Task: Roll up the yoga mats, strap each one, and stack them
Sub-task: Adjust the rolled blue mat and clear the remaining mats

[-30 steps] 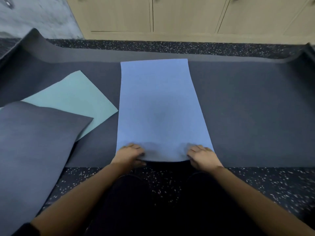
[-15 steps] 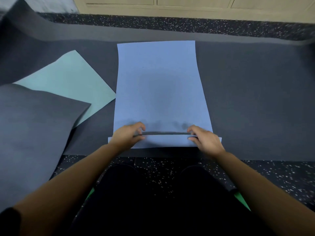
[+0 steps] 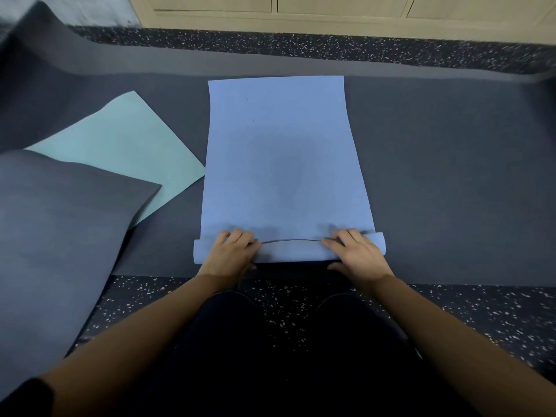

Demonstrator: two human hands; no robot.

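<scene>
Gripping the blue yoga mat's [image 3: 279, 164] first turn, left hand [image 3: 230, 251] and right hand [image 3: 356, 252] have fingers [image 3: 237, 236] curled over it; that slack middle could roll up loose and crooked.

Palm-down, the left hand [image 3: 230, 252] and right hand [image 3: 359, 255] curl their fingers over the rolled edge of the blue mat [image 3: 285, 164].

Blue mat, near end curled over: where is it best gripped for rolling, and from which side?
Grip the rolled near end from the person's side, one hand toward each end, where the left hand and right hand sit. The roll is wide and barely one turn deep, and the blue mat lies flat ahead, so pushing away should wind it evenly.
</scene>
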